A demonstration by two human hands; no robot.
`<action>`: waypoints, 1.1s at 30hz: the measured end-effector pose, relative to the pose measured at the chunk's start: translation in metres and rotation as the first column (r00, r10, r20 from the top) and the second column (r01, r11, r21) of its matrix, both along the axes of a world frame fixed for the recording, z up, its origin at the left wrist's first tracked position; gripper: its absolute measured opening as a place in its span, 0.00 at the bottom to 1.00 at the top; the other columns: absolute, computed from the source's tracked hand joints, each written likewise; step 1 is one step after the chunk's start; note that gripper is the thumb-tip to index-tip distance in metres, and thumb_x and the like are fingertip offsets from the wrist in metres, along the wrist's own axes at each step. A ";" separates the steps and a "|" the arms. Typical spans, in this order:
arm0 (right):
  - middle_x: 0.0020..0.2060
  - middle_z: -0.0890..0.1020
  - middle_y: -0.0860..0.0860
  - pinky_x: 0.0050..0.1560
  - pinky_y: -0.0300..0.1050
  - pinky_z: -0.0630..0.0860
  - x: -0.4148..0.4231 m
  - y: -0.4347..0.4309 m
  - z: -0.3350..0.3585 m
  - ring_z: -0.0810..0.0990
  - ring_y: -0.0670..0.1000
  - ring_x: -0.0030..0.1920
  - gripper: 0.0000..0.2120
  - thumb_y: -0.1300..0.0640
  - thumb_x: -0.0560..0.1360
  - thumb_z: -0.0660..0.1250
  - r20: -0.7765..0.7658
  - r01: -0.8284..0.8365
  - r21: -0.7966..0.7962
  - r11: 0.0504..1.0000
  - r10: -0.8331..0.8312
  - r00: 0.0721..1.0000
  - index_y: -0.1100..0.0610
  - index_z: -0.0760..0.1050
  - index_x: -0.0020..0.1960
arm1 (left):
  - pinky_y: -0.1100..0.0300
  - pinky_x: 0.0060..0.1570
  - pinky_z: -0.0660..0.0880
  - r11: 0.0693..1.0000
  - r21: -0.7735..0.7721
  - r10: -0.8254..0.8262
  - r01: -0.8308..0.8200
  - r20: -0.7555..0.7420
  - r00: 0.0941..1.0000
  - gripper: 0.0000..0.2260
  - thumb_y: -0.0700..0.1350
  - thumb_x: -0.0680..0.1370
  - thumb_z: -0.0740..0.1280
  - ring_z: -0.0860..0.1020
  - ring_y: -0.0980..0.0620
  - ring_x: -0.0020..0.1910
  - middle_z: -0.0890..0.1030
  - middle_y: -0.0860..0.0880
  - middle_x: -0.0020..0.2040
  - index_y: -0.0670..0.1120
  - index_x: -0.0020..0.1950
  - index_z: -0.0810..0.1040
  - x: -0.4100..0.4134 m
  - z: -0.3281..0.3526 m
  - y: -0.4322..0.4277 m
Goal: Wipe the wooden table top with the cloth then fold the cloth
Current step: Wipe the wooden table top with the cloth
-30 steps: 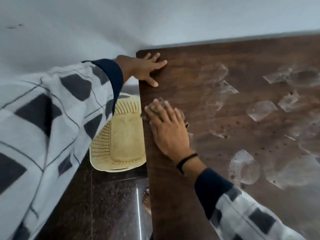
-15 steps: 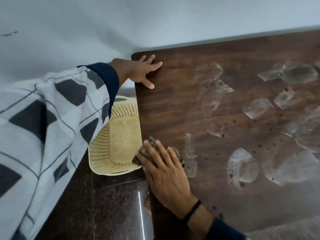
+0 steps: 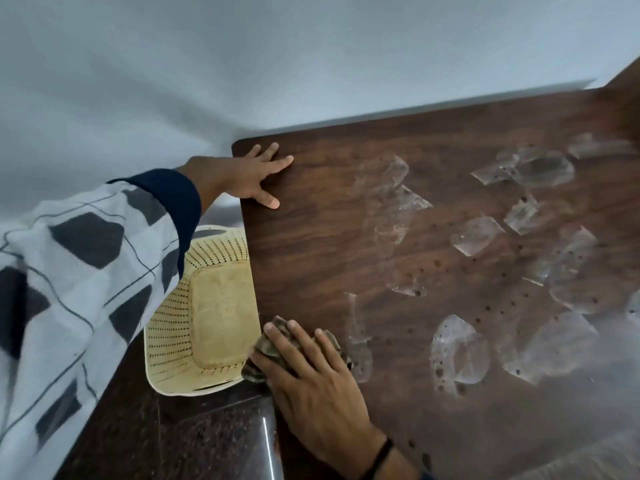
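Observation:
The dark wooden table top (image 3: 346,237) fills the right side, with pale wet-looking smears (image 3: 460,355) and small dark spots across it. My right hand (image 3: 311,379) lies flat on a bunched, dark patterned cloth (image 3: 273,341) at the table's left edge, near me. Most of the cloth is hidden under the palm; it sticks out past the fingers and over the edge. My left hand (image 3: 252,176) rests with spread fingers on the far left corner of the table and holds nothing.
A cream perforated plastic basket (image 3: 204,317) sits on the dark speckled floor (image 3: 173,441) just left of the table edge. A pale wall runs behind the table's far edge. My patterned left sleeve (image 3: 79,271) fills the lower left.
My right hand has slid the cloth along the left edge toward me over the last second, then stayed about there. The left hand has kept its place on the corner.

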State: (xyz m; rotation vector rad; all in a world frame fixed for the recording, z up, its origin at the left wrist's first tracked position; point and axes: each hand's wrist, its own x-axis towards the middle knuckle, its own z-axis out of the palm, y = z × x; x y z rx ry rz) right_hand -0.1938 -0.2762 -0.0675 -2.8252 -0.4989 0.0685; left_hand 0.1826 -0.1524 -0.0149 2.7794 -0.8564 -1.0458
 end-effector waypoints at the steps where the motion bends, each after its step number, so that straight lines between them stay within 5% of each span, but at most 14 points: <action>1: 0.83 0.52 0.44 0.79 0.57 0.52 0.015 -0.005 0.002 0.51 0.51 0.82 0.22 0.46 0.86 0.50 0.002 0.009 -0.012 1.000 -0.008 1.000 0.39 0.59 0.79 | 0.36 0.75 0.46 1.000 0.006 -0.002 0.002 -0.001 1.000 0.46 0.58 0.75 0.71 0.35 0.45 0.78 0.32 0.52 0.79 0.62 0.79 0.38 0.001 0.000 -0.001; 6: 0.83 0.54 0.46 0.80 0.58 0.51 0.077 -0.003 0.014 0.49 0.52 0.82 0.24 0.48 0.86 0.52 -0.028 0.217 -0.006 0.976 -0.217 0.976 0.40 0.58 0.81 | 0.37 0.75 0.46 1.000 0.011 0.006 -0.006 -0.006 1.000 0.46 0.58 0.75 0.71 0.34 0.45 0.78 0.32 0.52 0.79 0.62 0.79 0.38 -0.001 -0.001 0.001; 13: 0.83 0.52 0.44 0.79 0.56 0.52 0.020 -0.007 0.003 0.51 0.51 0.82 0.22 0.45 0.86 0.47 -0.005 0.003 -0.027 1.000 -0.003 1.000 0.38 0.57 0.80 | 0.37 0.75 0.45 1.000 -0.004 0.007 -0.007 -0.020 1.000 0.46 0.58 0.75 0.71 0.34 0.45 0.77 0.31 0.53 0.78 0.62 0.78 0.38 0.000 -0.002 0.000; 18: 0.83 0.53 0.45 0.81 0.57 0.50 0.077 -0.009 0.017 0.48 0.52 0.82 0.23 0.47 0.86 0.51 -0.056 0.234 -0.014 0.972 -0.234 0.971 0.39 0.57 0.81 | 0.37 0.74 0.45 1.000 -0.012 0.014 -0.015 -0.011 1.000 0.46 0.57 0.75 0.71 0.34 0.46 0.77 0.32 0.53 0.79 0.62 0.78 0.38 -0.001 -0.006 0.002; 23: 0.83 0.53 0.44 0.79 0.55 0.51 0.019 -0.001 0.004 0.50 0.51 0.82 0.23 0.46 0.86 0.51 0.010 0.088 -0.019 0.996 -0.088 0.996 0.39 0.58 0.80 | 0.37 0.74 0.46 1.000 -0.026 0.014 -0.014 -0.001 1.000 0.46 0.57 0.75 0.71 0.34 0.44 0.78 0.33 0.52 0.79 0.61 0.79 0.39 -0.001 -0.004 0.001; 33: 0.82 0.57 0.47 0.80 0.56 0.51 0.060 -0.009 0.001 0.51 0.53 0.82 0.23 0.46 0.86 0.51 0.049 0.120 0.008 0.993 -0.120 0.991 0.41 0.60 0.80 | 0.34 0.74 0.46 0.999 0.040 -0.008 0.005 0.068 0.998 0.43 0.55 0.76 0.71 0.35 0.42 0.78 0.31 0.52 0.78 0.60 0.80 0.44 -0.027 0.014 -0.020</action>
